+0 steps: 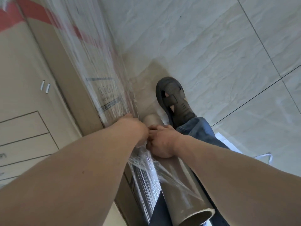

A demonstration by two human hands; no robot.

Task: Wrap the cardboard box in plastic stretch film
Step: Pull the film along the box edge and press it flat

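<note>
A tall cardboard box (53,51) with a red stripe fills the left of the head view. Clear stretch film (97,67) covers its right side, wrinkled and shiny. The film roll (180,181) on a grey cardboard tube lies along the box's edge, one open end near the bottom of the frame. My left hand (133,128) pinches bunched film at the box's edge. My right hand (160,141) grips the roll near its middle, touching my left hand. A gathered strand of film (145,162) runs from the hands down between roll and box.
My foot in a dark sandal (174,101) and a jeans leg (198,132) stand right of the box on pale floor tiles (228,54). A white strap (267,158) lies on the floor at the right.
</note>
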